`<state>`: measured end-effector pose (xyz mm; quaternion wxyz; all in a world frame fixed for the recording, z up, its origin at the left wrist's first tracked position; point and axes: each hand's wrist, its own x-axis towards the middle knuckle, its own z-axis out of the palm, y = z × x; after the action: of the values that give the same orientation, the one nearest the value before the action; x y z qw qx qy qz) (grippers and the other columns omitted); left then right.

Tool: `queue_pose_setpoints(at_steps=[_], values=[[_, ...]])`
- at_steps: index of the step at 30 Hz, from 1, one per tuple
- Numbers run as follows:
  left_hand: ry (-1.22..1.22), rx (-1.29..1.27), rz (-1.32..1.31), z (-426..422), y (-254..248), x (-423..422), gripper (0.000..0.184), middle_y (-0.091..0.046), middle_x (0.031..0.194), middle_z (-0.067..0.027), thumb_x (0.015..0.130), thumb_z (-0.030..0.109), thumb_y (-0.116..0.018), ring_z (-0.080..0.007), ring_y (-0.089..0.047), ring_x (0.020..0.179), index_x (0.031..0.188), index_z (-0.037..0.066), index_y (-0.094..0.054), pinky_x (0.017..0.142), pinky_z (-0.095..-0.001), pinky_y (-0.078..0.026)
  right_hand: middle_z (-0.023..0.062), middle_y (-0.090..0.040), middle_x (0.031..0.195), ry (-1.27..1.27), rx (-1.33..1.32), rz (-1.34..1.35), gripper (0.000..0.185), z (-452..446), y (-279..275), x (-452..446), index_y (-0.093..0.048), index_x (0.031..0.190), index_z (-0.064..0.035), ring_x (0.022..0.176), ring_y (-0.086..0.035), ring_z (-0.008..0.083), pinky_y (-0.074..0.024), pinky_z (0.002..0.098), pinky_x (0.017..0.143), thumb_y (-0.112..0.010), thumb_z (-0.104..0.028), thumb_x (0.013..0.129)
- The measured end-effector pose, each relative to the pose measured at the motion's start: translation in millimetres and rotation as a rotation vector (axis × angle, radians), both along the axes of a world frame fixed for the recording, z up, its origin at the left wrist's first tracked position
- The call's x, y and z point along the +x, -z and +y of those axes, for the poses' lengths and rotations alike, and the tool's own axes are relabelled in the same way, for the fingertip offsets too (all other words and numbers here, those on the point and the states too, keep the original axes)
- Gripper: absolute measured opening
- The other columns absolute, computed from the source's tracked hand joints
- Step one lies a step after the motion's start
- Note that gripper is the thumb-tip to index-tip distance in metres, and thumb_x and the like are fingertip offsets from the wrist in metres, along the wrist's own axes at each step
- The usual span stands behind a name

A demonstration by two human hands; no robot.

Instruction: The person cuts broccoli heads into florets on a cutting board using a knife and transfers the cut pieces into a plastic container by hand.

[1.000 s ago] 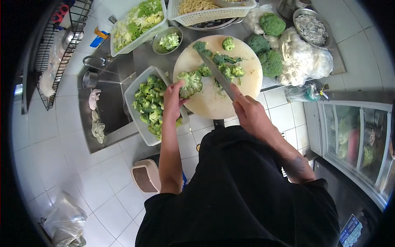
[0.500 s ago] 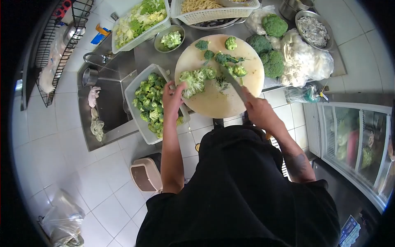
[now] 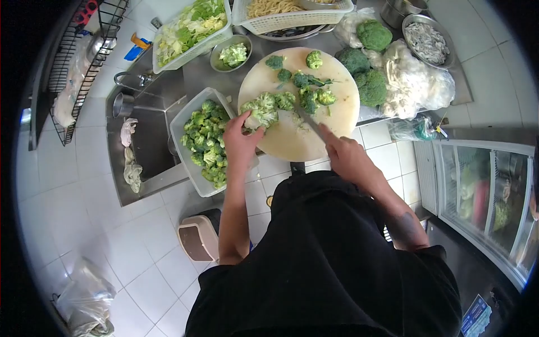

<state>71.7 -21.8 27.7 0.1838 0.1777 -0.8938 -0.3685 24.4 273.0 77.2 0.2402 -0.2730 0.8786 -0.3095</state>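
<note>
On the round cutting board [image 3: 314, 147] lies a pale cut broccoli head [image 3: 261, 111], with its florets facing right. My left hand [image 3: 241, 143] grips its near left edge, fingers and thumb curved around it. The handle of a knife [image 3: 310, 122] is wrapped in my right hand [image 3: 351, 158]; its blade points up and left onto the board, close to the broccoli's right side. Loose broccoli florets [image 3: 309, 100] sit just beyond the blade, and more are scattered toward the board's far side. The knife handle is mostly hidden by my fingers.
Left of the board, a plastic tub [image 3: 178, 126] holds cut florets, beside a sink [image 3: 149, 151]. Behind stand a lettuce basket [image 3: 193, 53], a small metal bowl [image 3: 215, 63] and a noodle basket [image 3: 292, 22]. Whole broccoli heads [image 3: 371, 87] and bagged mushrooms [image 3: 415, 84] lie at right.
The knife and my right hand have moved nearer to me and slightly left, and dark trimmings under the blade are no longer seen. My left hand has shifted its grip with the thumb lower.
</note>
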Motion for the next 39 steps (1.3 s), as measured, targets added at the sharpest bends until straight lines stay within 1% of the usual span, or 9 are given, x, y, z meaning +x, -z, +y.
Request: queue_pose_setpoints(at_steps=[2,8,18,20,26,28,34,36,39], values=[[-0.034,0.089,-0.095,-6,-7,1,0.054,-0.071,0.097,-0.0153,0.073,0.019,-0.086,-0.0224,-0.069,0.080,0.124,0.006,-0.072,0.072,-0.0336,-0.056,0.0284,-0.067,0.084,0.167,-0.040,0.087,0.056,-4,7,-4,-0.043,0.153,-0.0142,0.078,-0.067,0.0480,-0.0543,0.0564,0.074,-0.052,-0.012,0.097],[-0.093,0.084,-0.226,-7,-26,-7,0.059,-0.066,0.069,-0.0071,0.072,0.019,-0.087,-0.0116,-0.058,0.061,0.126,0.002,-0.071,0.064,-0.0284,-0.052,0.0286,-0.067,0.083,-0.039,-0.086,0.062,0.058,-12,-15,4,-0.041,0.154,-0.0151,0.077,-0.067,0.0488,-0.0549,0.0566,0.075,-0.053,-0.011,0.097],[-0.052,0.113,-0.150,-13,-16,-1,0.059,-0.071,0.073,-0.0107,0.074,0.022,-0.088,-0.0116,-0.061,0.062,0.127,0.002,-0.070,0.063,-0.0286,-0.052,0.0272,-0.065,0.083,0.117,-0.150,0.171,0.059,-18,-10,-9,-0.040,0.155,-0.0126,0.072,-0.066,0.0479,-0.0538,0.0573,0.071,-0.054,-0.011,0.098],[-0.091,0.165,-0.241,-10,-24,-5,0.052,-0.078,0.090,-0.0122,0.077,0.022,-0.087,-0.0106,-0.070,0.074,0.124,0.003,-0.072,0.072,-0.0269,-0.055,0.0271,-0.064,0.084,0.131,-0.211,0.180,0.060,-25,-18,0,-0.039,0.156,-0.0130,0.072,-0.065,0.0478,-0.0541,0.0570,0.071,-0.055,-0.012,0.098],[-0.157,0.132,-0.298,-8,-37,-14,0.052,-0.078,0.086,-0.0095,0.078,0.029,-0.088,-0.0105,-0.070,0.072,0.121,0.003,-0.074,0.070,-0.0268,-0.055,0.0236,-0.064,0.085,-0.052,-0.061,0.027,0.062,-33,41,28,-0.040,0.155,-0.0125,0.080,-0.066,0.0443,-0.0532,0.0530,0.075,-0.059,-0.007,0.096],[-0.152,0.121,-0.297,-14,-32,-20,0.052,-0.077,0.085,-0.0096,0.078,0.031,-0.088,-0.0108,-0.070,0.073,0.119,0.003,-0.074,0.071,-0.0270,-0.055,0.0295,-0.065,0.092,-0.075,-0.109,-0.020,0.060,-30,41,27,-0.037,0.156,-0.0112,0.082,-0.067,0.0489,-0.0539,0.0572,0.078,-0.055,-0.010,0.098],[-0.126,0.111,-0.238,-29,-25,-11,0.048,-0.076,0.082,-0.0091,0.078,0.027,-0.087,-0.0104,-0.069,0.072,0.115,0.000,-0.075,0.070,-0.0275,-0.055,0.0302,-0.068,0.091,0.099,-0.278,0.009,0.054,-11,39,3,-0.047,0.149,-0.0042,0.083,-0.067,0.0493,-0.0537,0.0533,0.077,-0.056,-0.008,0.096],[-0.121,0.073,-0.214,-33,-21,-7,0.048,-0.075,0.079,-0.0088,0.077,0.024,-0.087,-0.0094,-0.068,0.070,0.116,-0.001,-0.074,0.069,-0.0272,-0.055,0.0311,-0.067,0.084,0.219,-0.243,-0.047,0.055,-5,28,-8,-0.047,0.149,-0.0061,0.083,-0.068,0.0471,-0.0531,0.0521,0.075,-0.056,-0.007,0.095],[-0.126,0.224,-0.148,-35,-17,-4,0.048,-0.076,0.086,-0.0084,0.077,0.019,-0.086,-0.0099,-0.068,0.074,0.119,-0.001,-0.073,0.071,-0.0268,-0.055,0.0220,-0.066,0.078,0.242,-0.173,-0.039,0.055,5,19,-15,-0.046,0.152,-0.0087,0.069,-0.067,0.0315,-0.0528,0.0393,0.071,-0.057,-0.007,0.098]])
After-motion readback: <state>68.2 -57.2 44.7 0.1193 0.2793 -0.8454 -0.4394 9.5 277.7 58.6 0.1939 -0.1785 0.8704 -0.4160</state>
